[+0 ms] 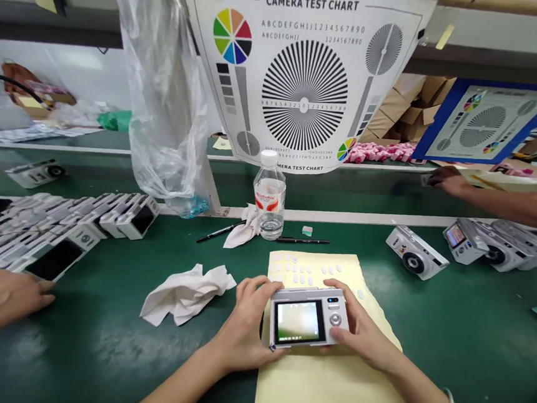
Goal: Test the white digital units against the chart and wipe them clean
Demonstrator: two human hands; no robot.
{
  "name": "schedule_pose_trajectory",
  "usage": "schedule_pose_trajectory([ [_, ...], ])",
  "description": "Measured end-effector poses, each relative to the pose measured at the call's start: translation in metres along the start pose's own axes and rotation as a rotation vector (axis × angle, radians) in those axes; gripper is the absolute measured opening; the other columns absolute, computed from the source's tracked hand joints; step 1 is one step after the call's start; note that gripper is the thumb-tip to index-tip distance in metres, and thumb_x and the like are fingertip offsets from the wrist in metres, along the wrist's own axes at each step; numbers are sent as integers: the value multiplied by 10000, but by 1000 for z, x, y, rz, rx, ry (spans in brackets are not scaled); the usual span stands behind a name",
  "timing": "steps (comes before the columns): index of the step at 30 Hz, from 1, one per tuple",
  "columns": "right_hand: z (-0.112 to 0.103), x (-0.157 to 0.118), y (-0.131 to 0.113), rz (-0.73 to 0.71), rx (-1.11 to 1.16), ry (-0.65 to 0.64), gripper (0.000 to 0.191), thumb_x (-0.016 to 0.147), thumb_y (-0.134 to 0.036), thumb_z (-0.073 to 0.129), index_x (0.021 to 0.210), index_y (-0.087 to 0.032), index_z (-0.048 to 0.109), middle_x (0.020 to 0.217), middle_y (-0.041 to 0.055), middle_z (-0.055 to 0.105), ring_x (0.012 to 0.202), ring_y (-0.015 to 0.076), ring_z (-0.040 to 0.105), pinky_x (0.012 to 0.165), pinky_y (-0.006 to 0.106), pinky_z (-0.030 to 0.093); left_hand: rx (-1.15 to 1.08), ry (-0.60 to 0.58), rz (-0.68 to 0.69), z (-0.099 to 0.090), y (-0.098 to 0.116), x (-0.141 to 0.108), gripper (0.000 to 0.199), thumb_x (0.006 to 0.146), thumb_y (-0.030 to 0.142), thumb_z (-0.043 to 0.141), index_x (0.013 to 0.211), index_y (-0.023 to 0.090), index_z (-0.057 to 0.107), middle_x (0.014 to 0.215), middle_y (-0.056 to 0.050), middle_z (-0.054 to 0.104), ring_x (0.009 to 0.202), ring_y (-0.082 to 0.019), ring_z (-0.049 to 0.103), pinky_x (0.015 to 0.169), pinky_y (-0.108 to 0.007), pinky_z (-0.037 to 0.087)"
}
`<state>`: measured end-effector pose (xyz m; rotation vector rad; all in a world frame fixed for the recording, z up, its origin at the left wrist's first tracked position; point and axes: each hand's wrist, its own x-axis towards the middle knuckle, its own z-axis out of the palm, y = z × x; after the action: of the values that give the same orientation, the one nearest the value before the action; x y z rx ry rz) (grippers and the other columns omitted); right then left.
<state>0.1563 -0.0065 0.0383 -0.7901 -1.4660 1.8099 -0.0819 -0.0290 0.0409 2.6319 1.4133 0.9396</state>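
Note:
A silver digital camera (307,321) is held between my two hands, its lit screen facing me with a pale, greenish picture. My left hand (251,325) grips its left end, fingers on top and thumb below. On the right end, my right hand (363,329) has its thumb by the round control pad and fingers behind the body. Under the camera lies a yellow sheet (327,388) bearing small white oval stickers (302,270). A crumpled white cloth (187,295) rests left of my left hand.
A camera test chart (307,79) hangs ahead, above a water bottle (269,201). Stacked cameras (67,240) fill the left, where a co-worker's hand (0,303) reaches. At right are a single camera (415,252), more cameras (500,244) and another person's arm (498,200).

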Motion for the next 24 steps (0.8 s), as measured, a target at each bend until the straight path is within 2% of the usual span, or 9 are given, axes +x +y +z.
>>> schedule_pose_trajectory([
  [5, -1, 0, 1, -7, 24, -20, 706, 750, -379, 705, 1278, -309, 241, 1225, 80, 447, 965, 213, 576, 687, 348, 583, -29, 59, -4, 8, -7, -4, 754, 561, 290, 684, 1224, 221, 332, 1119, -112, 525, 1089, -330, 453, 904, -506, 400],
  [9, -3, 1, 1, -19, 66, -49, 724, 728, -350, 725, 1282, -301, 262, 1249, 83, 445, 1002, 235, 583, 701, 363, 584, -32, 61, -1, 12, -12, -5, 722, 597, 298, 651, 1240, 220, 330, 1128, -114, 521, 1107, -331, 438, 922, -519, 381],
  [17, -7, 3, 3, 48, 183, -32, 610, 790, -303, 640, 1290, -324, 291, 1136, 39, 546, 898, 206, 644, 675, 344, 584, -8, 42, 9, 9, -12, -4, 686, 627, 289, 646, 1235, 205, 340, 1138, -119, 500, 1111, -329, 425, 919, -515, 374],
  [24, -8, 2, 3, 28, 155, -39, 574, 828, -340, 618, 1297, -338, 288, 1135, 35, 517, 907, 188, 625, 690, 340, 591, -2, -11, 29, -1, -7, 2, 687, 607, 296, 698, 1196, 192, 361, 1105, -116, 525, 1085, -327, 448, 890, -493, 393],
])
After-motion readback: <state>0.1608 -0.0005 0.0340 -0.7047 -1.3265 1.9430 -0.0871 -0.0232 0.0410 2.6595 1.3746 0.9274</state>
